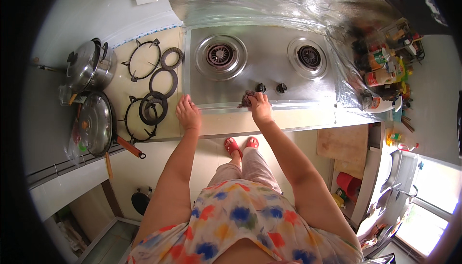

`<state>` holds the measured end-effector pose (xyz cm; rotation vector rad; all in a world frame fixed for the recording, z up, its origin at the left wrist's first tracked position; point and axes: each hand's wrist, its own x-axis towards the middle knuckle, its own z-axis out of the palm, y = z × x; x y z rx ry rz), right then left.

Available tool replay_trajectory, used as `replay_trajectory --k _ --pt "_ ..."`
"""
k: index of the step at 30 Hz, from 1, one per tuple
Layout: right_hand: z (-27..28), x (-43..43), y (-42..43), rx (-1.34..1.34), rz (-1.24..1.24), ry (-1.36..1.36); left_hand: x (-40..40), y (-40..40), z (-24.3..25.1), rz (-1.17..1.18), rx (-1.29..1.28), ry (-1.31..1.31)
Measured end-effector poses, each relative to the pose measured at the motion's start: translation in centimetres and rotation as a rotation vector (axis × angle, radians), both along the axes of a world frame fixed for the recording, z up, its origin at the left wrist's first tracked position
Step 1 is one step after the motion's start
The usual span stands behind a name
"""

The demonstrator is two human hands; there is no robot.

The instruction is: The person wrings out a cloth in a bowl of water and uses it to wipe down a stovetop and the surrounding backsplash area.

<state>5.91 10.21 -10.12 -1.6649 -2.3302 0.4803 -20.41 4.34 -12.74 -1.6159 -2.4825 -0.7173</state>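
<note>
My right hand [261, 108] grips a crumpled dark purplish cloth [246, 99], pressed against the front edge of the stainless steel gas hob [223, 92]. Just beyond it are two black control knobs [281, 88]. With nothing in it, my left hand [188, 113] lies palm down by the hob's front left corner, its fingers extended. The left burner [220, 55] and right burner [309, 56] are bare of pan supports. Black pan supports [130, 56] and dark burner rings [163, 83] lie on the cream counter left of the hob, some overlapping.
A steel pot [81, 65] and a lidded pan [96, 123] with an orange handle [130, 146] stand at the left. Bottles [379, 78] and a white spray bottle [382, 104] crowd the right end. Foil [252, 0] lines the back wall. Below right is a wooden board [343, 144].
</note>
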Motion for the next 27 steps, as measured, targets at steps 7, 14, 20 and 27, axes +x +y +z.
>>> replay_trajectory --k 7,14,20,27 --pt "-2.1 8.4 -0.1 0.174 -0.206 0.049 0.0 -0.3 0.0 0.007 0.0 0.015" --pt "-1.7 17.7 2.5 0.064 -0.415 0.174 -0.9 -0.4 -0.8 0.011 -0.009 0.045" --pt "-0.6 26.0 2.9 0.275 -0.596 0.328 -0.6 -1.8 -0.4 -0.018 0.108 -0.151" --pt "-3.1 26.6 1.4 0.214 -0.557 0.098 1.8 -3.8 -0.2 0.008 0.025 0.066"
